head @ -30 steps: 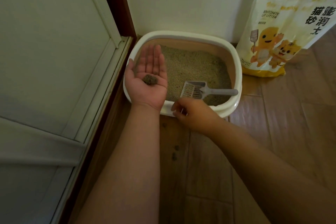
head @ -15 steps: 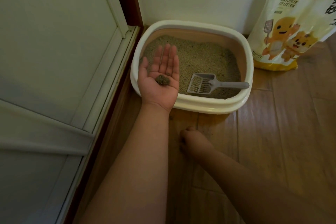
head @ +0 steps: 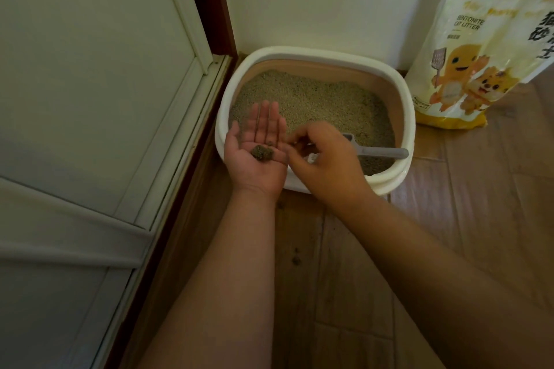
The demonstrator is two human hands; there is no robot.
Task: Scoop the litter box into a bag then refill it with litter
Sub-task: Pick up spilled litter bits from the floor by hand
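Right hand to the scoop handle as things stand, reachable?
Probably yes. The right hand hovers over the scoop's slotted end in the litter box, fingers pinched beside the left hand. The grey handle lies bare on the litter, with nothing over it.

— What colour is the litter box [head: 403,105]?
— Cream rim, tan inside, holding beige litter [head: 314,99]. The scoop [head: 380,152] is grey.
— And the bag [head: 479,48]?
— Pale yellow, with orange cartoon animals and black lettering.

Left hand [head: 260,156] lies palm-up, fingers straight; right hand [head: 325,159] beside it, fingertips curled together.
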